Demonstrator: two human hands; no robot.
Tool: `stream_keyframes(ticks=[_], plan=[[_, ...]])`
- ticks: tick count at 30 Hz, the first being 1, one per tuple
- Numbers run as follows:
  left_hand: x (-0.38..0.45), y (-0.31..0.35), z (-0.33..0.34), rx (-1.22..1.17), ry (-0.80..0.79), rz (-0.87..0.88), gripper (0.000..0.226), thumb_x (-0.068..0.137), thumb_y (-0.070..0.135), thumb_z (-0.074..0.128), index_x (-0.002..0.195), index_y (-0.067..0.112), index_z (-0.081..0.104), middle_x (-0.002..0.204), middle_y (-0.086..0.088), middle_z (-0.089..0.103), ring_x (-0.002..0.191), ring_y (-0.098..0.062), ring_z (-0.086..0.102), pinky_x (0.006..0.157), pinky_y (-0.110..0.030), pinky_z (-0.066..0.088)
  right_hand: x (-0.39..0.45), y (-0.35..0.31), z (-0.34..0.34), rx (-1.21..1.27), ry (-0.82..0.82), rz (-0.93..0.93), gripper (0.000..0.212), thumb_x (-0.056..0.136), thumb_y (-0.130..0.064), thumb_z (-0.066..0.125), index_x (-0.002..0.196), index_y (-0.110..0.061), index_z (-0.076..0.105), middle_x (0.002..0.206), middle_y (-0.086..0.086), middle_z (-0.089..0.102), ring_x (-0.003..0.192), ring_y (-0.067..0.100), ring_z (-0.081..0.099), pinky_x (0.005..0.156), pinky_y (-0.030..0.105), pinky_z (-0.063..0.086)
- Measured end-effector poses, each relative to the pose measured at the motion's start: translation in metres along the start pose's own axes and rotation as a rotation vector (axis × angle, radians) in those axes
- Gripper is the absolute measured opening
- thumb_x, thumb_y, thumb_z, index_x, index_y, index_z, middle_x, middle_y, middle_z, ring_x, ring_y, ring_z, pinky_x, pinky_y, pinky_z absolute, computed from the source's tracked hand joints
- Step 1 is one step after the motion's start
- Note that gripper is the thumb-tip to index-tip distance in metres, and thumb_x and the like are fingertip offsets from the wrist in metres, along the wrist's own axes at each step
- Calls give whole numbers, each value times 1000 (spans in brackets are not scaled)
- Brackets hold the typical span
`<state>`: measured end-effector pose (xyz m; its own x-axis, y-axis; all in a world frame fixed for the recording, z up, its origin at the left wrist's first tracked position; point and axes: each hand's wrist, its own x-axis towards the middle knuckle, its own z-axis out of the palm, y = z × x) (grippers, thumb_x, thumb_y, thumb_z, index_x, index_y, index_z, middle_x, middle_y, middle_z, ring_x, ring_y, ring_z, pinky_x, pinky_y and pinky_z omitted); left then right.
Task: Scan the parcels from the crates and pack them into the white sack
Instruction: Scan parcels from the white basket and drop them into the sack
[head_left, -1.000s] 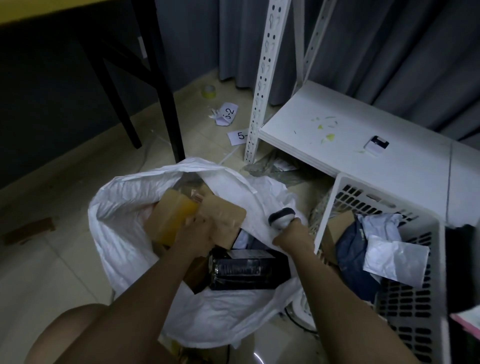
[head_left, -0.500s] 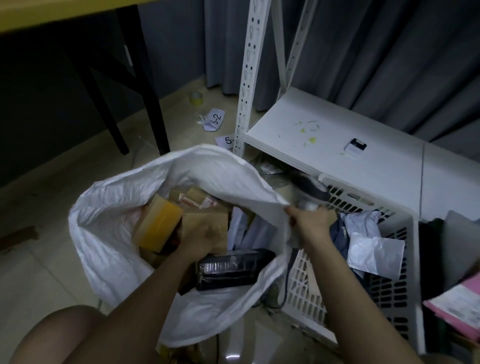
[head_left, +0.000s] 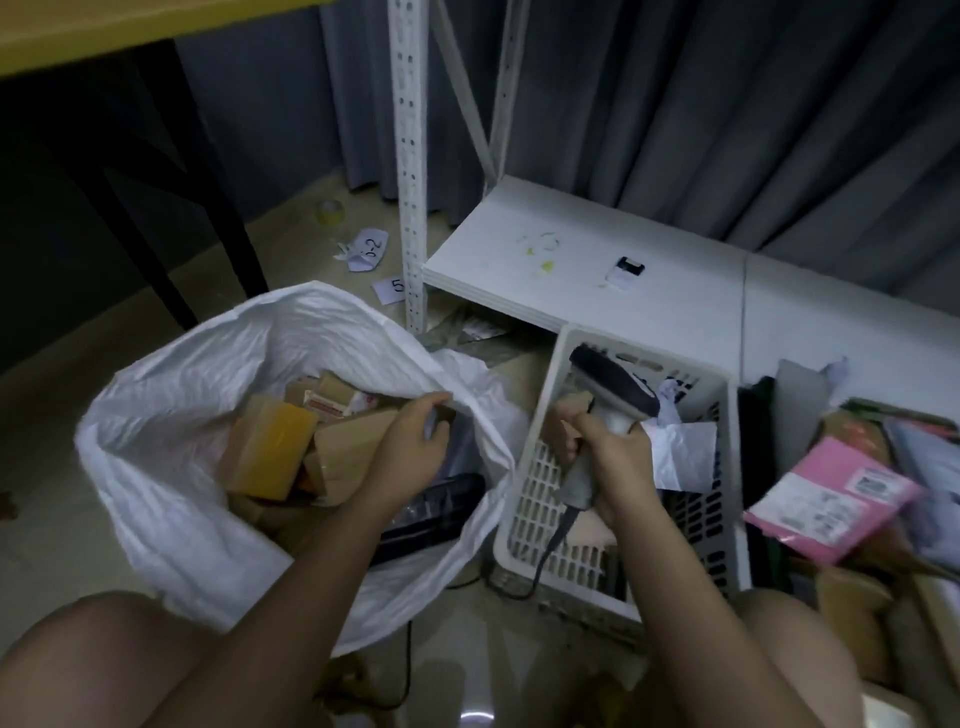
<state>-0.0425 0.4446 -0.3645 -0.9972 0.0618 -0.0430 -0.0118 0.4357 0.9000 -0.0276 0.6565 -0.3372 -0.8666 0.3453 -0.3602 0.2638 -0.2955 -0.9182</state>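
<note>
The white sack (head_left: 171, 415) stands open on the floor, with a yellow-taped parcel (head_left: 270, 447), a brown cardboard parcel (head_left: 348, 441) and a black parcel (head_left: 441, 504) inside. My left hand (head_left: 410, 447) is in the sack's mouth, fingers curled on the right rim fold. My right hand (head_left: 602, 457) grips a grey barcode scanner (head_left: 613, 384) over the white crate (head_left: 535, 467), where white bag parcels (head_left: 680, 457) lie. A pink parcel (head_left: 826, 504) rests in a second crate at the right.
A white shelf board (head_left: 571, 249) and a perforated rack upright (head_left: 410, 156) stand behind the crate. A black table leg (head_left: 208, 182) is at the left. A tape roll (head_left: 330, 212) and paper labels (head_left: 371, 249) lie on the floor. The scanner cable (head_left: 550, 551) trails down.
My right hand left the sack's rim and carried the scanner right, over the white crate. My left hand came off the brown parcel and moved to the rim fold.
</note>
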Motion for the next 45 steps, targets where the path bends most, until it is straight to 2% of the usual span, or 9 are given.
stream_keyframes(ticks=[9, 16, 20, 24, 27, 32, 38, 41, 45], plan=[[-4, 85, 154, -68, -162, 126, 26, 94, -1, 48, 117, 2, 58, 98, -2, 60, 91, -13, 54, 74, -9, 42, -14, -36, -155, -139, 208, -78, 23, 77, -9, 79, 88, -5, 59, 52, 4, 57, 41, 15, 54, 45, 24, 46], [49, 58, 253, 60, -294, -79, 26, 93, 6, 55, 118, -1, 56, 105, -8, 58, 98, -22, 56, 87, -32, 46, 47, -39, -204, -171, 287, -116, 27, 80, -5, 73, 102, -2, 58, 63, 7, 57, 39, 10, 52, 41, 20, 43], [92, 16, 286, 73, -314, -219, 5, 94, 8, 54, 89, 6, 54, 89, -11, 59, 87, -30, 59, 74, -35, 49, 103, -17, -203, -136, 274, -61, 30, 81, -5, 72, 106, -7, 56, 73, 6, 60, 40, 9, 53, 43, 22, 44], [118, -32, 315, 209, -317, -185, 38, 93, 5, 54, 63, 23, 38, 64, 1, 44, 59, -11, 43, 55, -22, 35, 147, 12, -207, -180, 275, -24, 31, 83, -11, 72, 109, -10, 56, 84, 7, 62, 46, 8, 57, 51, 25, 47], [127, -59, 332, 196, -303, -173, 10, 92, 8, 59, 88, 16, 58, 88, -4, 58, 81, -19, 54, 74, -31, 46, 167, 32, -210, -198, 270, -21, 23, 84, -13, 72, 94, -25, 55, 87, 5, 64, 51, 9, 59, 55, 27, 49], [137, -94, 361, 107, -259, -279, 47, 94, -3, 52, 137, -8, 36, 138, -14, 42, 127, -24, 43, 109, -36, 34, 180, 46, -212, -199, 244, 23, 26, 83, -15, 74, 89, -30, 53, 80, 0, 63, 50, 8, 60, 58, 30, 51], [126, -73, 353, -2, -94, -267, 25, 89, 1, 62, 73, 20, 54, 64, 5, 49, 58, -4, 48, 53, -7, 43, 179, 47, -215, -191, 240, 43, 27, 83, -12, 74, 98, -24, 55, 85, 5, 63, 62, 14, 60, 48, 19, 48], [124, -38, 338, -125, -43, -294, 13, 92, 10, 59, 79, 8, 59, 72, -13, 59, 67, -20, 55, 64, -28, 50, 172, 42, -216, -197, 229, 37, 25, 84, -10, 73, 100, -21, 57, 84, 6, 64, 55, 9, 60, 46, 18, 47], [124, 10, 286, -143, 88, -147, 9, 91, 17, 63, 86, 10, 63, 78, 0, 63, 69, -8, 58, 57, -13, 45, 155, 19, -210, -219, 221, 42, 37, 84, -8, 71, 118, -9, 55, 95, 10, 63, 61, 15, 59, 53, 25, 50]])
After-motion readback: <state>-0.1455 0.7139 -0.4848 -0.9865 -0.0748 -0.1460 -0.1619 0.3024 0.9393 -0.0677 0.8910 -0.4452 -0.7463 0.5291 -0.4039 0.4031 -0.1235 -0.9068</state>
